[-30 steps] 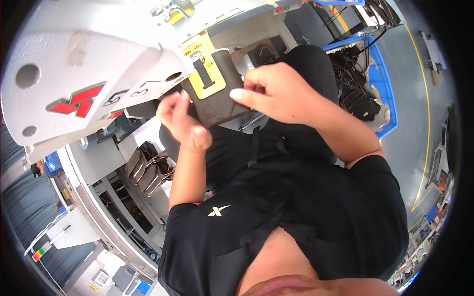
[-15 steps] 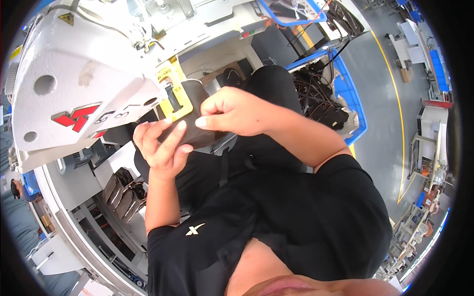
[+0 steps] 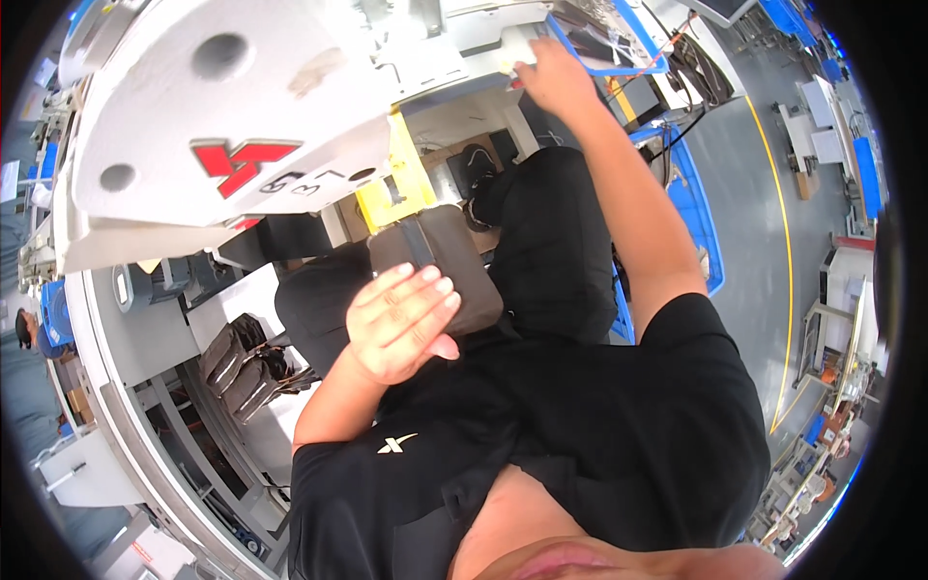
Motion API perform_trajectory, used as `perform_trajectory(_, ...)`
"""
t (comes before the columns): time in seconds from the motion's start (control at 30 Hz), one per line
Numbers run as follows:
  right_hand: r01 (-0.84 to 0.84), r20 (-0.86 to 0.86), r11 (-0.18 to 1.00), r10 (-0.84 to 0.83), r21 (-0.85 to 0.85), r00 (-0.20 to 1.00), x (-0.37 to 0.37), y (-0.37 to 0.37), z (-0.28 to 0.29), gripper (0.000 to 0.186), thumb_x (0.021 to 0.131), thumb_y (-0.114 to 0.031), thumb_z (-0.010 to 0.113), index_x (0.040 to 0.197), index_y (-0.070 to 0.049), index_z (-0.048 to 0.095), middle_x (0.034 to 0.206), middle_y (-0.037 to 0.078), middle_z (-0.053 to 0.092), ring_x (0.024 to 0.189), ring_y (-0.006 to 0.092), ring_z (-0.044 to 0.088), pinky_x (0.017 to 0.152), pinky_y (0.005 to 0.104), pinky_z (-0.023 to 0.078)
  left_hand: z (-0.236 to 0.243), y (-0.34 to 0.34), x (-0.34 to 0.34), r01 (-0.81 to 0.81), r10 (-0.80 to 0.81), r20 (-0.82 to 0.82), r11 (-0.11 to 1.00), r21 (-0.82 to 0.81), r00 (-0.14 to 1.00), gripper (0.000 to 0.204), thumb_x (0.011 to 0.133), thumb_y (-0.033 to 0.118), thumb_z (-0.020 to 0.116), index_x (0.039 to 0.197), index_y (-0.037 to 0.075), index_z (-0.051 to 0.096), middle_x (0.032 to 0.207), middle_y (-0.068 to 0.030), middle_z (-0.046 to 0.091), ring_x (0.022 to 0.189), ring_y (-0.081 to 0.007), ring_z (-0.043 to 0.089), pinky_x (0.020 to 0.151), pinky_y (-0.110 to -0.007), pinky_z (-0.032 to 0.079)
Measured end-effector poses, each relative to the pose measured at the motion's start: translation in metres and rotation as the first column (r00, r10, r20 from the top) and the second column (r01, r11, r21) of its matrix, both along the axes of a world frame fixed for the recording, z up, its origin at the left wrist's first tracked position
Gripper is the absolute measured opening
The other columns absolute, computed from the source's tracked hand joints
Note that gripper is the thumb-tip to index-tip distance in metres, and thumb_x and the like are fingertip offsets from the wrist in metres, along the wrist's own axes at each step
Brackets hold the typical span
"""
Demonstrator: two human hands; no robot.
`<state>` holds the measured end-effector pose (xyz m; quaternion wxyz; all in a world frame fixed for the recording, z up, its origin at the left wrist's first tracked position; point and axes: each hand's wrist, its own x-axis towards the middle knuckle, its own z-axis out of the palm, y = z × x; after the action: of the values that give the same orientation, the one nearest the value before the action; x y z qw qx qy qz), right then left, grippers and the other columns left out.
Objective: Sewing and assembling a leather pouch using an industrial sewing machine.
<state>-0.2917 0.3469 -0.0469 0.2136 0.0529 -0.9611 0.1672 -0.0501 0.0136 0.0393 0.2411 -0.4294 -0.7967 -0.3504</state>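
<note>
My left hand (image 3: 398,324) grips a dark brown fabric pouch (image 3: 454,266) from below, fingers spread across its near face. The pouch sits under the yellow guard (image 3: 396,179) of a large white sewing machine head (image 3: 242,106). My right hand (image 3: 546,77) is stretched far up to the edge of the white machine table (image 3: 483,34), its fingertips touching something small there, beside a blue-framed holder (image 3: 619,53). What those fingers hold is hidden. My black-clothed legs lie under the pouch.
Several finished dark pouches (image 3: 242,358) are stacked on a grey shelf at the left. A blue crate (image 3: 691,227) stands on the grey floor with a yellow line (image 3: 788,251) at the right. Another person (image 3: 21,333) is at the far left edge.
My right hand has let go of the pouch and reached up to the machine table. My left hand now holds the pouch alone, and the view has swung closer to the machine.
</note>
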Motion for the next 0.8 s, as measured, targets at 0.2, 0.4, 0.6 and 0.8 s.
perform_trajectory(0.2, 0.082, 0.201, 0.967, -0.133, 0.242, 0.971, -0.015, -0.004, 0.012, 0.03, 0.093, -0.02, 0.059, 0.111, 0.003, 0.065, 0.107, 0.026, 0.07, 0.098, 0.0454, 0.07, 0.087, 0.0521, 0.056, -0.001, -0.001, 0.021, 0.016, -0.017, -0.03, 1.0, -0.011, 0.999, 0.05, 0.095, 0.049, 0.064, 0.102, 0.001, 0.077, 0.102, -0.0122, 0.076, 0.104, -0.0294, 0.074, 0.1, -0.045, 0.054)
perform_trajectory(0.4, 0.044, 0.062, 0.964, -0.062, 0.263, 0.996, -0.026, 0.005, -0.001, 0.019, 0.089, -0.005, 0.057, 0.105, 0.004, 0.059, 0.097, 0.029, 0.068, 0.09, 0.046, 0.07, 0.081, 0.0533, 0.057, -0.009, 0.006, 0.028, 0.005, -0.005, -0.014, 1.0, 0.013, 1.0, 0.048, 0.095, 0.049, 0.064, 0.102, 0.003, 0.077, 0.103, -0.0099, 0.076, 0.104, -0.0282, 0.073, 0.101, -0.044, 0.054)
perform_trajectory(0.6, 0.078, 0.282, 0.995, -0.091, 0.057, 0.955, 0.001, 0.021, 0.003, 0.023, 0.09, -0.006, 0.061, 0.11, 0.005, 0.066, 0.091, 0.022, 0.071, 0.087, 0.0368, 0.072, 0.079, 0.044, 0.058, -0.005, 0.008, 0.035, 0.04, -0.04, -0.008, 0.998, 0.039, 0.999, 0.041, 0.091, 0.042, 0.072, 0.103, 0.004, 0.075, 0.104, -0.0096, 0.076, 0.105, -0.0268, 0.074, 0.1, -0.042, 0.055)
perform_trajectory(0.8, -0.205, 0.264, 0.785, 0.423, -0.585, 0.867, 0.098, -0.004, 0.087, 0.012, 0.096, -0.013, 0.065, 0.101, -0.003, 0.07, 0.086, 0.007, 0.068, 0.087, 0.0207, 0.067, 0.081, 0.0344, 0.051, -0.01, 0.013, 0.041, 0.074, -0.072, -0.055, 0.996, 0.043, 0.996, 0.038, 0.092, 0.04, 0.072, 0.102, 0.004, 0.074, 0.105, -0.0085, 0.075, 0.106, -0.0261, 0.072, 0.098, -0.041, 0.056)
